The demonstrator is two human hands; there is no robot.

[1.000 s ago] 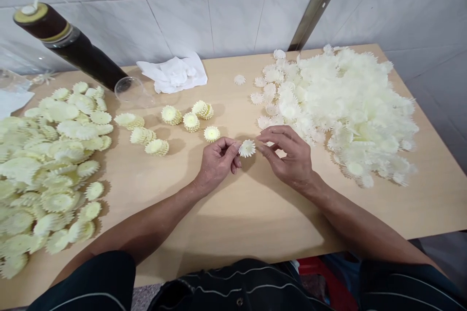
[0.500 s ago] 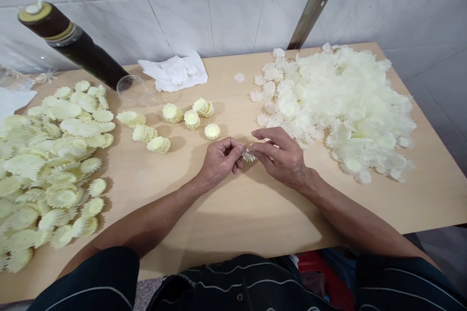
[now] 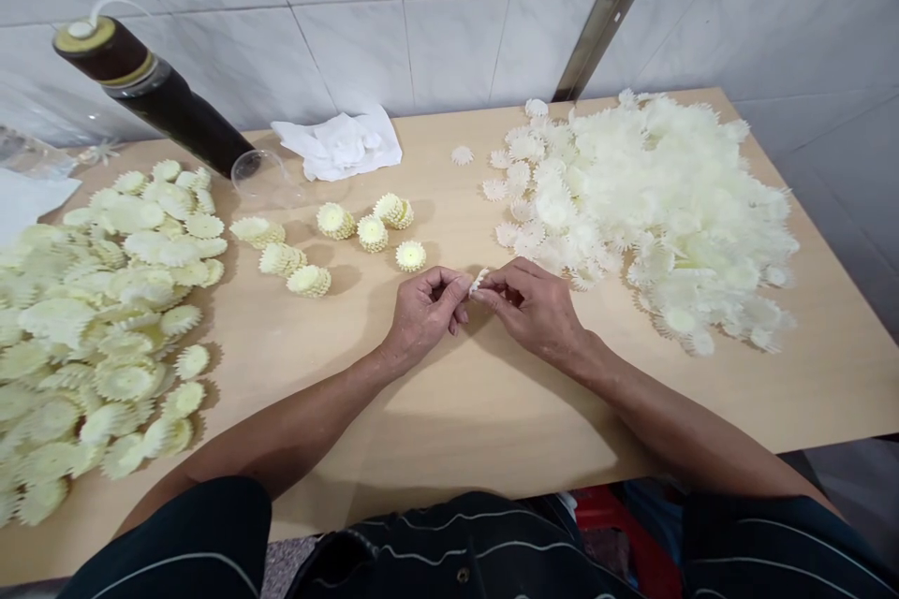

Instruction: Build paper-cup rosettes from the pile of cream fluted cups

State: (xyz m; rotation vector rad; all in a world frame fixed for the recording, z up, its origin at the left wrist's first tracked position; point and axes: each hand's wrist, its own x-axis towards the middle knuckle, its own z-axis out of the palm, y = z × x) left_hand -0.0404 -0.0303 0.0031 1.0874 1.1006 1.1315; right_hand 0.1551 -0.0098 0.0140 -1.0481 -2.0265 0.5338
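My left hand (image 3: 427, 311) and my right hand (image 3: 537, 307) meet above the middle of the table. Between their fingertips is a small pale piece with a toothed edge, like a flower-shaped disc (image 3: 478, 281), pinched from both sides. Fingers cover much of it, so I cannot tell whether it is one disc or several layered. Just beyond my left hand stands a short yellowish stack of toothed discs (image 3: 410, 255). More such stacks (image 3: 309, 281) are grouped farther left, some upright and some tipped over. A single thin disc (image 3: 462, 155) lies flat behind my hands.
A big heap of loose whitish discs (image 3: 653, 178) spreads over the table's right side. At left is a pile of thicker yellowish disc stacks (image 3: 126, 299). Along the tiled wall are a dark cylinder (image 3: 175, 108), a clear plastic cup (image 3: 261, 176) and crumpled white tissue (image 3: 344, 145).
My right fingers have closed more tightly round the pale disc, which now stands more on edge. My left hand has hardly moved. The view has shifted slightly.
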